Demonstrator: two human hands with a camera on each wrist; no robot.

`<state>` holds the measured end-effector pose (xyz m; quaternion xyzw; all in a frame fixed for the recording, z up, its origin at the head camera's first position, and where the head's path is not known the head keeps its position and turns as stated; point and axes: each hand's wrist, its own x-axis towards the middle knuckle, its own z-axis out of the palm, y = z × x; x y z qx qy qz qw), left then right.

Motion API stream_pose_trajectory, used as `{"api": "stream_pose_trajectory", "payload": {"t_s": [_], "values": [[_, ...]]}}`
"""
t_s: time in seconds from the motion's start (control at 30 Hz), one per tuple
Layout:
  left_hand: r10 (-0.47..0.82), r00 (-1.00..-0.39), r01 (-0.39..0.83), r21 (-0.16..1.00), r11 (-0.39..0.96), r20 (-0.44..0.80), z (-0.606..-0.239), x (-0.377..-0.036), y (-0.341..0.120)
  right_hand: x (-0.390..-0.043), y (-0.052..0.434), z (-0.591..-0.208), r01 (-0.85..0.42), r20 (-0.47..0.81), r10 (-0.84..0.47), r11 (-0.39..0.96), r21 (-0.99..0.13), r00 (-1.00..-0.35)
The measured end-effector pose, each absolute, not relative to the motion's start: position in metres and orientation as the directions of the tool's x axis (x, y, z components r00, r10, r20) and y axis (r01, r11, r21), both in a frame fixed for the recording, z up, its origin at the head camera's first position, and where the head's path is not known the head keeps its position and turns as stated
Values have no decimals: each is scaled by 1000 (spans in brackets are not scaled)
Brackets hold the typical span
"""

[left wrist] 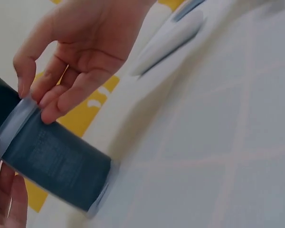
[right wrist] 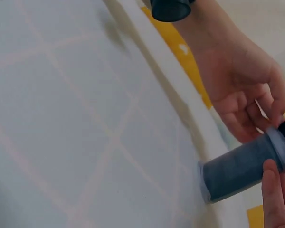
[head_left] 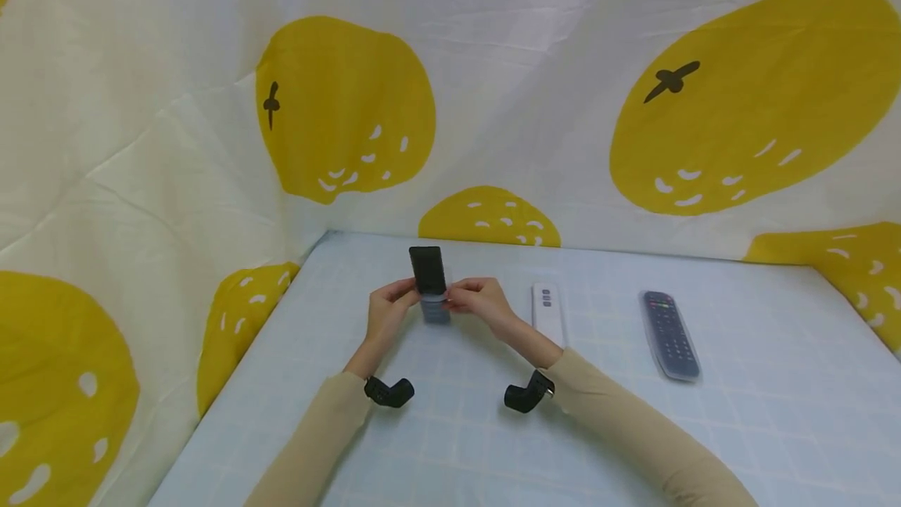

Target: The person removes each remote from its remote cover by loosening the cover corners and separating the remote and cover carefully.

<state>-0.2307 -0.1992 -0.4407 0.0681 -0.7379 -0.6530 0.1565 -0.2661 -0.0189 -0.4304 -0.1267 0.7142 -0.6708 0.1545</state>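
The black remote, half out of its floppy clear sleeve, is pinched by both hands at the sleeve's rim, probably light, rigid, best gripped mid-body.

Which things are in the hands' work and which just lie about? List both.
In hand:
black remote, upright, half inside a clear sleeve
left hand and right hand, both pinching the sleeve's rim

Lying about:
white remote, flat on the table
dark remote in a clear cover, further right
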Motion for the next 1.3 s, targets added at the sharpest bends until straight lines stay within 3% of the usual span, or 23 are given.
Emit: {"api": "stream_pose_trajectory", "payload": {"t_s": [0.27,0.6,1.13,1.3], "values": [[-346,-935,51,994,96,81,-443,-236,-193,-266,-25,-433,-7,16,-312,-30,-1000,-950],[-371,-929,-22,1000,16,-15,-445,-236,-188,-271,-27,-433,148,-141,-286,-1,-989,-948],[-350,-935,46,998,49,60,-456,-235,-191,-270,-28,-442,170,-159,-282,-13,-985,-946],[-334,-940,59,997,56,74,-443,-225,-189,-269,-29,-447,180,-178,-253,14,-984,-951]]}}
